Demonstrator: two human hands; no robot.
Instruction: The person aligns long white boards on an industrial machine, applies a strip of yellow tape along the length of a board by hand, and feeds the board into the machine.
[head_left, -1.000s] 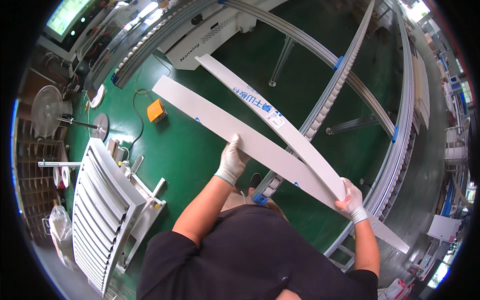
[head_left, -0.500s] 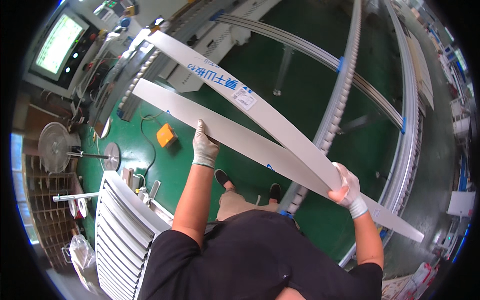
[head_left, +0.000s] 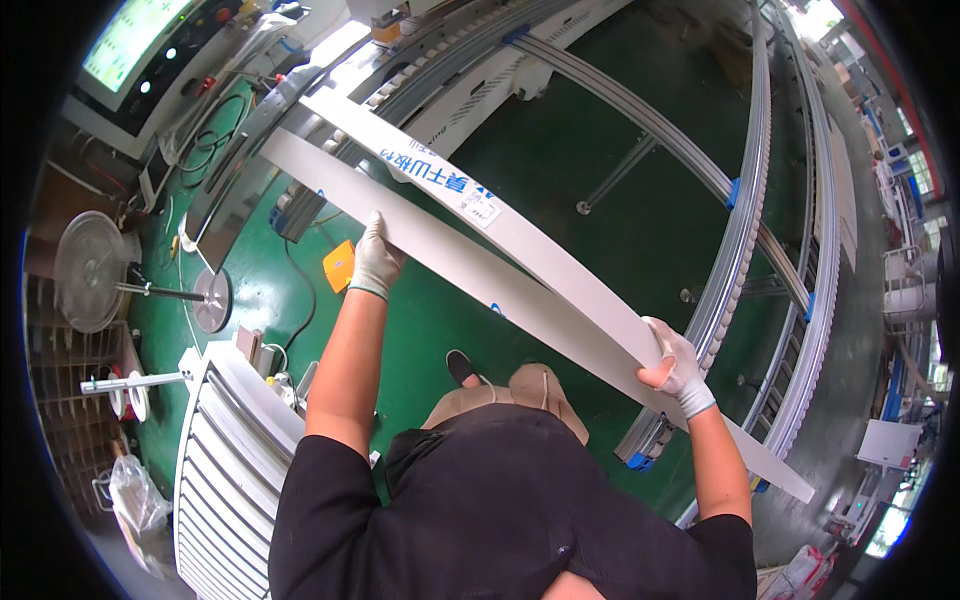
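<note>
Two long, narrow white boards cross my view at a slant, from upper left to lower right. The upper board (head_left: 560,275) bears blue lettering and a paper label on its face. Under it the lower board (head_left: 450,262) runs farther toward the lower right, and the two fan apart at their far ends. My left hand (head_left: 377,262), in a white glove, is closed on the lower board's near edge. My gloved right hand (head_left: 675,368) is closed around the near end of the upper board, where the boards overlap; whether it grips both is hidden.
Roller conveyor rails (head_left: 735,270) run along the right, joined by an aluminium crossbar (head_left: 640,115). An orange box (head_left: 340,266) stands on the green floor. Left are a clear disc reel (head_left: 90,270), white slatted pieces (head_left: 235,430) and a machine screen (head_left: 130,40).
I have stepped and turned slightly, and the surroundings have shifted in view. Both hands still hold the boards, whose far ends now overlap the dark machine edge at upper left.
</note>
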